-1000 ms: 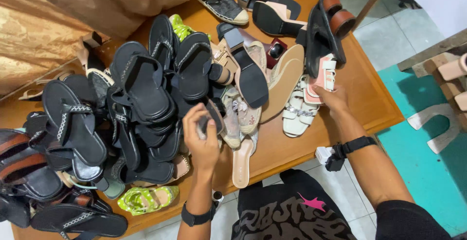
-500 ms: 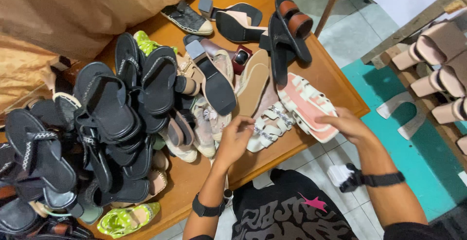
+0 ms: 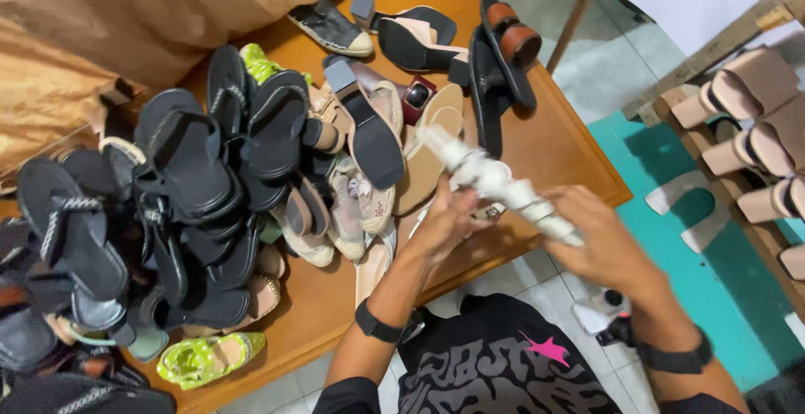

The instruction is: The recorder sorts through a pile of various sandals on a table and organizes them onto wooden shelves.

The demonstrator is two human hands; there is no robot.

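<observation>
**Kid:** White sandal! Who has it?

**Helper:** Both hands do. The left hand has its fingers curled around the near side of it. The right hand has its fingers closed on the far end. The sandal is blurry, so I can't see its straps well.

**Kid:** Where is it?

**Helper:** Up in the air, just over the front edge of the wooden table, near the person's body.

**Kid:** How many hands?

**Helper:** Two. Each arm has one dark band on the wrist.

**Kid:** How many shoes are on the table?

**Helper:** Too many to count right. The big black sandal pile on the left is all tangled up. I can count some others, though. One green dotted sandal lies at the near edge. One grey flat shoe sits at the far side, by the brown cloth. One black shoe with a block heel lies sole up in the middle. One small dark red thing sits just beside it.

**Kid:** And on the right?

**Helper:** A wooden rack stands over the green floor. I count about five pale pink heeled shoes on it.
</observation>
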